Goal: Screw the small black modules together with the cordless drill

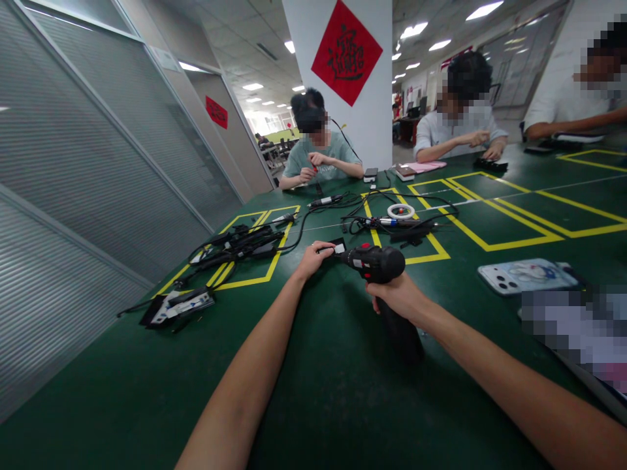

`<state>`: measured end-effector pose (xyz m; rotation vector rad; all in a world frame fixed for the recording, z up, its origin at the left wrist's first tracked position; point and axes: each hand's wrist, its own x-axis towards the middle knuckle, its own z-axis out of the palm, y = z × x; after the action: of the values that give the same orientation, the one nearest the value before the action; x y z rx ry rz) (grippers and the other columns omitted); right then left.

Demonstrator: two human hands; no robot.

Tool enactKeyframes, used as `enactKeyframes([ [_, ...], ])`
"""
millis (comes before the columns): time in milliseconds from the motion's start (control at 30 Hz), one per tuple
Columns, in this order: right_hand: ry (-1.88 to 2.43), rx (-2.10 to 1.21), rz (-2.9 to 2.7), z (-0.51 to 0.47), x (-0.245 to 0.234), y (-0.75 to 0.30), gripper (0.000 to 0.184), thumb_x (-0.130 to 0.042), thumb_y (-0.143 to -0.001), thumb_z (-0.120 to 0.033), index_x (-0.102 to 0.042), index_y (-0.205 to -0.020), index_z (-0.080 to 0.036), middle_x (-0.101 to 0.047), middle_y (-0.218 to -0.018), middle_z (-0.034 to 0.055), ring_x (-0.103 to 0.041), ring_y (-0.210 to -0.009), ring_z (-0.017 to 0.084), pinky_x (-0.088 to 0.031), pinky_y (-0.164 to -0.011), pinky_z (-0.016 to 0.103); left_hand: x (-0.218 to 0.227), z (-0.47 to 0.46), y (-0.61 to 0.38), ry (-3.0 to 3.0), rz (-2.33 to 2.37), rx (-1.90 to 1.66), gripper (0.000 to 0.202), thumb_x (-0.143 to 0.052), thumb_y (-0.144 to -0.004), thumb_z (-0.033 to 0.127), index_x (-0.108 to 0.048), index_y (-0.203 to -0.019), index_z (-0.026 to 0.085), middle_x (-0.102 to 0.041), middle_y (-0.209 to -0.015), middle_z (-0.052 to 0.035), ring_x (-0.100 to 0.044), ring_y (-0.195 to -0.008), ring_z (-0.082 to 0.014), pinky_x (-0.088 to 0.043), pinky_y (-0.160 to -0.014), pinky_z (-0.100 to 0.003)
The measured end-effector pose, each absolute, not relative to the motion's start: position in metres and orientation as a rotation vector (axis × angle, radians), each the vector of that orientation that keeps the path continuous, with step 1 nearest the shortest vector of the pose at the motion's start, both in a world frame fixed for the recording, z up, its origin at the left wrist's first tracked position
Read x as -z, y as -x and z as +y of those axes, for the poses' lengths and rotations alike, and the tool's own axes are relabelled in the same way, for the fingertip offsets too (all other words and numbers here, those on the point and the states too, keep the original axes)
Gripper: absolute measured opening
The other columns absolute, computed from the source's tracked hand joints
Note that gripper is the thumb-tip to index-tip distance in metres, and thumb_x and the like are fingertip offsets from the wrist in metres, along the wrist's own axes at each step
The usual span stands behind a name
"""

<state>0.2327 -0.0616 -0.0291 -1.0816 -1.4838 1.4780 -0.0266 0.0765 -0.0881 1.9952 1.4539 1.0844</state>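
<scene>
My right hand (399, 297) is wrapped round the grip of a black electric screwdriver (377, 262), whose tip points left at a small black part with a white label (337, 247). My left hand (313, 258) pinches that small part and holds it down on the green table (147, 391). Both forearms reach in from the bottom of the view.
A tangle of black cables and adapters (240, 243) lies to the left inside yellow tape lines. A roll of white tape (400, 211) and more tools sit behind. A phone (526, 275) lies at the right. Three other people sit working along the far edge.
</scene>
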Motion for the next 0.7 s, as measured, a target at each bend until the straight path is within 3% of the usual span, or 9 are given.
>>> enactKeyframes([
  [700, 1.096, -1.472, -1.486, -0.061, 0.0293, -0.2325, 0.003, -0.056, -0.066, -0.016, -0.056, -0.069, -0.017, -0.055, -0.042, -0.0022, -0.052, -0.037, 0.014, -0.042, -0.039, 0.023, 0.0898, 0.0773, 0.0261, -2.054, 1.475, -1.081, 0.029, -0.056, -0.078, 0.037, -0.069, -0.099, 0.021, -0.065, -0.105, -0.0052, -0.056, -0.103, -0.0221, -0.04, -0.097, -0.037],
])
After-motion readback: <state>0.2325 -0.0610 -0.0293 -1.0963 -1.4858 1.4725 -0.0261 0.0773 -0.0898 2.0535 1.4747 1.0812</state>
